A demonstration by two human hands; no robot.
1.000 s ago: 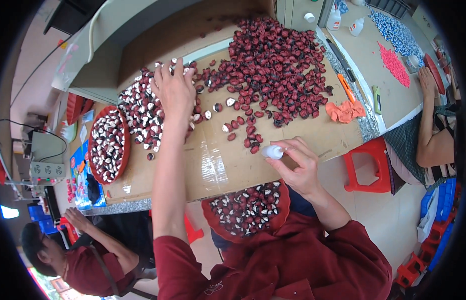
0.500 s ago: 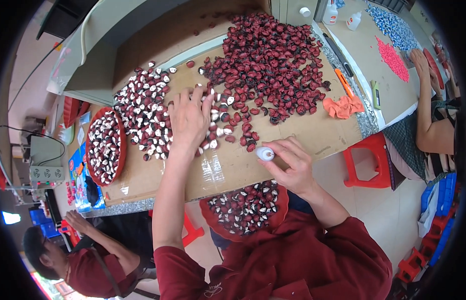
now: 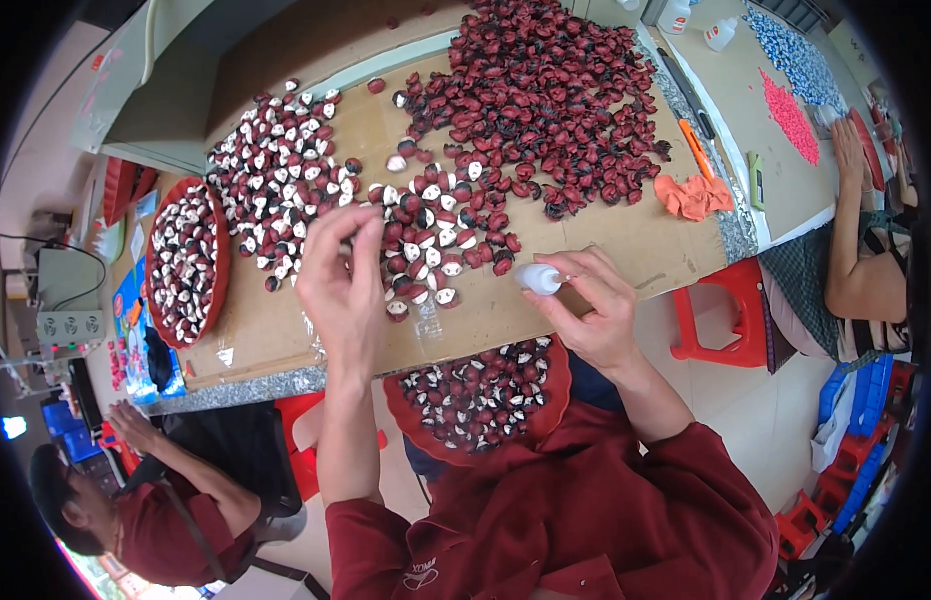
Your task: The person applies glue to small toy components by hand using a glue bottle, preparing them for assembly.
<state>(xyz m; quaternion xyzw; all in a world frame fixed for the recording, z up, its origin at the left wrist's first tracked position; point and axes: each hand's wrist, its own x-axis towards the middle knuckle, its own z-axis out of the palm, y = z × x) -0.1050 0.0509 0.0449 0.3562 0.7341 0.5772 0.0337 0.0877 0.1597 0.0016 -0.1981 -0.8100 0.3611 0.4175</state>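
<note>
Many dark-red-and-white pieces (image 3: 433, 256) lie on the worktop (image 3: 256, 389) just right of my left grip (image 3: 338, 298), whose closure I cannot tell, while my right grip (image 3: 598, 320) pinches a white bottle (image 3: 538, 278).

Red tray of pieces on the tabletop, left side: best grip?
Probably the red tray by its rim, from the near right: its wall shows there beside bare cardboard, while loose pieces crowd farther up. Wide and full, so likely support the opposite rim too.

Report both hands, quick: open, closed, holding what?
Left hand: fingers curled beside small rounded maroon-and-white pieces; whether it grips anything cannot be told.
Right hand: closed, holding a small white plastic bottle.
</note>
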